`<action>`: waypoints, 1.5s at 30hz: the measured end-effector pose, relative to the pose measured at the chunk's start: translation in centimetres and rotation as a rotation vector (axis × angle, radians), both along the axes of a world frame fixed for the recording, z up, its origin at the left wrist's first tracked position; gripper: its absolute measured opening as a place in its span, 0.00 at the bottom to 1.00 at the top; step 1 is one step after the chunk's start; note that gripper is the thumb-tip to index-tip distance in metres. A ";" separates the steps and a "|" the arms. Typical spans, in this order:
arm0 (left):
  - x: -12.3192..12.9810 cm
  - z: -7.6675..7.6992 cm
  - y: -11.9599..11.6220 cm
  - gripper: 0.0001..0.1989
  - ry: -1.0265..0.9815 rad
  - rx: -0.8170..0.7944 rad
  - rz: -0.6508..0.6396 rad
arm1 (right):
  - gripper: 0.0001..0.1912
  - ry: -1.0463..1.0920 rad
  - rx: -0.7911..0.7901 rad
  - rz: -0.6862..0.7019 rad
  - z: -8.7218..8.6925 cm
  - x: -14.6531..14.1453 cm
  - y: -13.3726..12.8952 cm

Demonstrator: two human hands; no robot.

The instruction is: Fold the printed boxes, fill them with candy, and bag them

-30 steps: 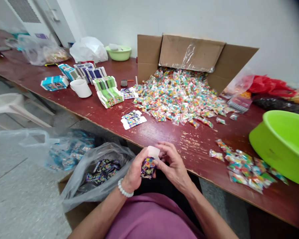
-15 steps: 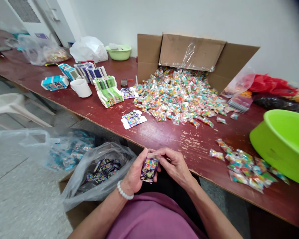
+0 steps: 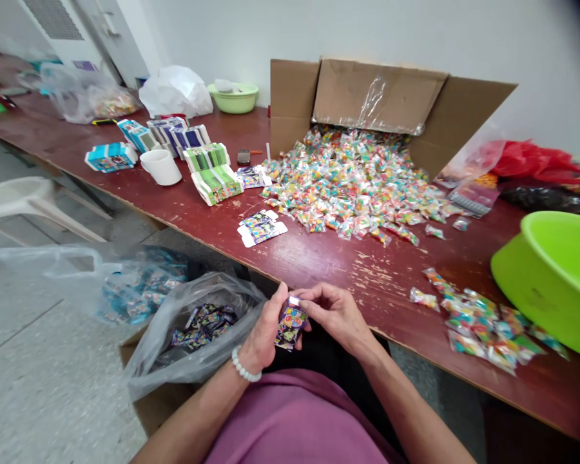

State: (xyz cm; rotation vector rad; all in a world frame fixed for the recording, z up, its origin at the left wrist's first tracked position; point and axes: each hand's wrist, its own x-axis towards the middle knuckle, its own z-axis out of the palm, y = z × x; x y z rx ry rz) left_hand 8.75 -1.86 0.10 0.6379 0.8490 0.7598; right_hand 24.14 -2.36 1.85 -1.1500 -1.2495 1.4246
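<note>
My left hand (image 3: 263,332), with a beaded bracelet at the wrist, is wrapped round a small dark purple printed candy box (image 3: 290,327) just off the table's front edge. The thumb and fingers of my right hand (image 3: 341,317) pinch the box's top end, where a white flap shows. Whether anything lies inside the box is hidden. Flattened boxes of the same print (image 3: 261,229) lie on the table ahead. Beyond them a heap of wrapped candies (image 3: 352,187) spills from a cardboard carton (image 3: 377,96). Several more candies (image 3: 483,325) lie at right.
A green basin (image 3: 536,283) stands at right. Below left, a lined carton (image 3: 149,367) holds many purple boxes. At left on the table (image 3: 212,229) are a white mug (image 3: 162,169) and bundled green cartons (image 3: 215,174). A white stool (image 3: 24,200) stands on the floor.
My right fingers have shifted slightly at the box's top, and the white flap now shows bright there. The box stays in my left hand. The view has moved a little.
</note>
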 end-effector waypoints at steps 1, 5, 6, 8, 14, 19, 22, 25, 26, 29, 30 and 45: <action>-0.1 -0.1 0.0 0.35 0.034 0.012 -0.003 | 0.13 0.042 -0.023 0.000 0.0 0.0 0.1; -0.6 -0.2 0.2 0.32 0.074 0.029 -0.010 | 0.11 -0.041 0.036 0.007 0.5 0.1 0.0; -0.7 -0.1 0.3 0.30 0.048 0.012 -0.012 | 0.11 -0.079 0.072 0.039 0.5 0.1 -0.1; -0.6 0.1 0.6 0.26 -0.035 -0.044 -0.008 | 0.10 -0.142 0.149 0.097 0.5 0.1 -0.5; -1.6 -0.1 0.9 0.27 -0.025 -0.025 0.091 | 0.15 -0.405 0.353 0.079 -0.9 -1.2 -0.9; -9.8 -1.3 1.8 0.27 0.674 0.295 0.263 | 0.21 -0.477 0.280 -0.101 -2.0 0.6 0.8; -14.3 -1.5 3.5 0.27 1.188 0.517 0.208 | 0.19 -0.525 0.207 -0.274 -3.1 2.7 2.5; -14.0 -1.0 6.8 0.25 1.424 0.838 0.211 | 0.17 -0.647 0.185 -0.367 -4.3 3.9 3.6; -12.9 -0.7 8.3 0.24 1.480 0.939 0.219 | 0.16 -0.694 0.193 -0.376 -4.6 4.0 3.8; -9.0 0.0 13.5 0.27 1.704 1.033 0.086 | 0.14 -0.777 0.237 -0.361 -5.1 3.9 3.9; -8.0 0.1 15.1 0.30 1.766 1.011 0.033 | 0.13 -0.777 0.247 -0.357 -5.1 3.9 3.8; -5.7 1.0 16.8 0.16 1.013 0.656 0.267 | 0.20 -0.360 0.042 -0.420 -4.4 3.5 4.2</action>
